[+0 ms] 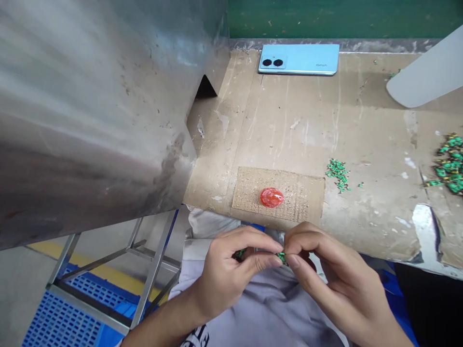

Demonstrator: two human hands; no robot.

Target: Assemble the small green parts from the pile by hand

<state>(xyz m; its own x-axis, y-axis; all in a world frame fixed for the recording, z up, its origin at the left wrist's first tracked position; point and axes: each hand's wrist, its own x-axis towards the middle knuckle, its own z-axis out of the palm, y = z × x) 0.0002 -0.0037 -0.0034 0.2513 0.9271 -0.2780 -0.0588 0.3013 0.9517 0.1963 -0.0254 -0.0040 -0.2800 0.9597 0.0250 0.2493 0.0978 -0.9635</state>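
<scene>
My left hand (226,270) is closed, pinching a small green piece (281,257) between thumb and forefinger. More green bits show dimly in the curl of its fingers. My right hand (338,277) meets it fingertip to fingertip, its thumb and forefinger pressed together at the right end of that same piece. Both hands are over my lap, just in front of the table edge. Beyond them a glossy red oval lump (272,197) rests on a cardboard pad (302,190) full of small pits. Right of the pad lies a little heap of tiny green pieces (338,174).
A larger pile of green, yellow and dark pieces (452,164) lies at the right edge. A light blue phone (300,60) is at the back, and a white object (427,72) leans in from the right. A big metal housing (108,111) walls off the left, above a metal-framed stool (152,270).
</scene>
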